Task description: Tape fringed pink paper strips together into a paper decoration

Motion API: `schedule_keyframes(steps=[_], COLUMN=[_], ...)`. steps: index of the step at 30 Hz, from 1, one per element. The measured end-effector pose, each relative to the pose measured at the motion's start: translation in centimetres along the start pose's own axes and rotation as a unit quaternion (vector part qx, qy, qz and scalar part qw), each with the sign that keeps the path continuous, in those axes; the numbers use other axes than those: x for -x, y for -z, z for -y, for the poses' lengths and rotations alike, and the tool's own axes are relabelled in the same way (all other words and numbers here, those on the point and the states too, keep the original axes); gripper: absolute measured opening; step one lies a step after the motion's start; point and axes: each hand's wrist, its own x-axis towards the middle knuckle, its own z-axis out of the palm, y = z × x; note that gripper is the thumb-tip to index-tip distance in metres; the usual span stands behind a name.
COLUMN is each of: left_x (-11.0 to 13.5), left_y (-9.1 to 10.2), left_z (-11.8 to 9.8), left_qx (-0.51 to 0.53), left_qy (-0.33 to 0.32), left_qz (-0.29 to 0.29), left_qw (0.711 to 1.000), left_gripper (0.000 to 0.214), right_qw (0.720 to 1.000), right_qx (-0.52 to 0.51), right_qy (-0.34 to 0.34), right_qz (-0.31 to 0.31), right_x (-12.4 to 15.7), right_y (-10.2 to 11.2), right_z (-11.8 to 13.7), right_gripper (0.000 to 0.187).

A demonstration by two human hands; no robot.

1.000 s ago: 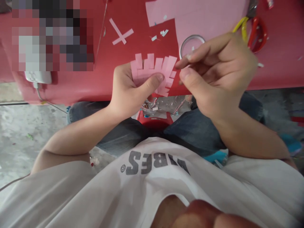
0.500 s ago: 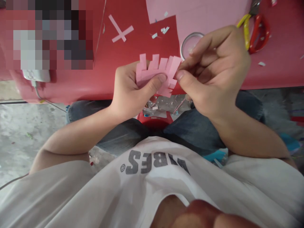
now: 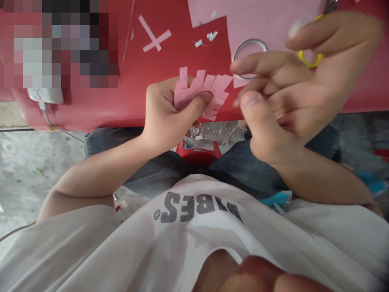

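Observation:
Several pink paper strips (image 3: 199, 87), fanned out so their ends stick up and to the right, are pinched under the thumb of my left hand (image 3: 170, 115). That hand is closed on them just above the table's near edge. To their right, my right hand (image 3: 291, 89) is apart from the strips, its fingers spread and partly blurred. A small whitish bit (image 3: 294, 29) shows at one of its fingertips; I cannot tell what it is. Behind the fingers lies a round ring with a silvery rim (image 3: 251, 41), partly covered.
A large pink paper sheet (image 3: 258, 20) lies on the red table (image 3: 158, 77). Two crossed pink strips (image 3: 155, 42) and small white scraps (image 3: 212, 36) are beside it. A yellow scissor handle (image 3: 310, 61) shows behind my right hand. A white charger (image 3: 45, 93) with a cable is at left.
My right hand has drawn away from the strips to the right and spread its fingers, covering more of the scissors. My left hand stays in place with the strips.

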Motion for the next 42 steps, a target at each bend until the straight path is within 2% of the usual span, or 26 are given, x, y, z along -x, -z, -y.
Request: schedule_keyframes(steps=[2, 3, 7, 10, 13, 18, 25, 28, 42], left_x=[0.1, 0.1, 0.0, -0.1, -0.1, 0.1, 0.3, 0.4, 0.5], left_y=[0.0, 0.0, -0.1, -0.2, -0.2, -0.1, -0.1, -0.2, 0.0], left_z=[-0.1, -0.1, 0.3, 0.6, 0.5, -0.1, -0.9, -1.3, -0.9], left_qx=[-0.018, -0.023, -0.032, -0.023, -0.031, -0.071, -0.066, -0.081, -0.084], left_qy=[-0.012, -0.016, -0.028, -0.048, -0.054, -0.057, -0.045, -0.043, -0.120], left_qz=[0.001, -0.001, -0.022, -0.018, -0.022, -0.041, -0.041, -0.048, -0.040], left_qw=[1.000, 1.000, 0.999, 0.998, 0.998, 0.995, 0.996, 0.995, 0.988], left_gripper=[0.028, 0.030, 0.026, 0.018, 0.019, 0.023, 0.012, 0.015, 0.006], right_qw=[0.996, 0.993, 0.993, 0.993, 0.997, 0.994, 0.993, 0.992, 0.988], right_qx=[0.020, 0.035, 0.083, 0.064, 0.030, 0.099, 0.095, 0.095, 0.105], right_qy=[0.069, 0.081, 0.085, 0.099, 0.063, 0.024, 0.059, 0.076, 0.115], right_qz=[-0.060, -0.074, -0.030, -0.031, -0.028, -0.028, -0.033, -0.029, -0.021], right_x=[0.0, 0.0, -0.2, -0.1, 0.5, 1.0, 0.2, 0.1, -0.4], right_y=[-0.1, 0.0, 0.5, 0.3, -0.3, -0.7, -0.8, -0.9, -0.8], right_z=[-0.3, -0.5, -0.3, 0.3, 1.0, 1.1, 0.9, 0.8, 0.3], right_gripper=[0.039, 0.039, 0.029, 0.020, 0.015, 0.013, 0.011, 0.011, 0.008])
